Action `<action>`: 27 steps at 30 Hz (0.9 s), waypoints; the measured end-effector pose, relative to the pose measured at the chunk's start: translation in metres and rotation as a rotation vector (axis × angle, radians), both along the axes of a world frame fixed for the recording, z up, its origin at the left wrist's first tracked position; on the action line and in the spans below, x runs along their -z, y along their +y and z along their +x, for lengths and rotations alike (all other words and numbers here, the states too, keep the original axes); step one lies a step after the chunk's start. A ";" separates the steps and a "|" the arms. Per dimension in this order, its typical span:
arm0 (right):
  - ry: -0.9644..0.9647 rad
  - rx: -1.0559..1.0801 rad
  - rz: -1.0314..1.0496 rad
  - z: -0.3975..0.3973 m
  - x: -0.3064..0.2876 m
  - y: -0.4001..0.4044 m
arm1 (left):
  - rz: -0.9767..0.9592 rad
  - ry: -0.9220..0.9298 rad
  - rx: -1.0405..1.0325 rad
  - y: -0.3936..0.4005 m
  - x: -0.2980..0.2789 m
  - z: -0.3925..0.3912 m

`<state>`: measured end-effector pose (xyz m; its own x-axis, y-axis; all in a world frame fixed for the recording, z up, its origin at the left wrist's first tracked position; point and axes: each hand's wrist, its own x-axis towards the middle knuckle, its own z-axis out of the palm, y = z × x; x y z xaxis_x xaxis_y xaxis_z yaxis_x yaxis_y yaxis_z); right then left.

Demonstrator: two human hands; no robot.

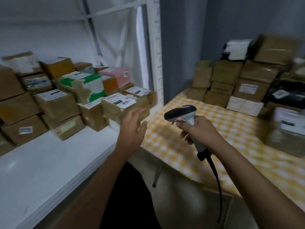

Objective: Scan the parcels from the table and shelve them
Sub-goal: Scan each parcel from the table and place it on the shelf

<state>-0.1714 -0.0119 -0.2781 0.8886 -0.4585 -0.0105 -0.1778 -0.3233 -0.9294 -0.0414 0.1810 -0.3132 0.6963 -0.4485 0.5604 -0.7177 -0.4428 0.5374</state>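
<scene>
My left hand is up at the shelf, fingers straight and relaxed, their tips reaching in front of the near face of a brown parcel that sits at the right end of the shelved stack. The frame is blurred, so I cannot tell whether the fingertips touch the cardboard or hang just off it; nothing is clamped in that grip. The parcel lies ahead of and slightly above my palm, its long axis running left to right along the shelf edge, its white label facing up.

My right hand is curled tight round the handle of the barcode scanner, head tilted forward and to the left, cable hanging below my wrist. It hovers over the near edge of the bench with its yellow checked cloth.

The parcels waiting to be scanned are piled at the far right of the bench, well apart from both hands. I judge this shelved parcel to be placed, so the coming move turns on that gap: the pile lies to my right and forward, the right hand is the nearer 1 but is full of scanner, so the free left hand must cross over to fetch the next box
</scene>
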 end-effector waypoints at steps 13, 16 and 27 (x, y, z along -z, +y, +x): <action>-0.046 0.753 -0.103 -0.131 0.002 -0.181 | 0.309 0.314 0.544 -0.198 0.038 -0.058; -0.042 0.840 0.009 -0.147 0.017 -0.220 | 0.349 0.478 0.593 -0.241 0.037 -0.071; -0.092 0.804 0.286 -0.151 0.037 -0.273 | 0.450 1.077 0.634 -0.370 0.036 -0.100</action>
<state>-0.3224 -0.2845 -0.3148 0.2976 -0.9402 -0.1655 -0.1722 0.1176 -0.9780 -0.1410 -0.1892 -0.3494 0.2990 -0.8579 -0.4178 -0.1758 -0.4799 0.8595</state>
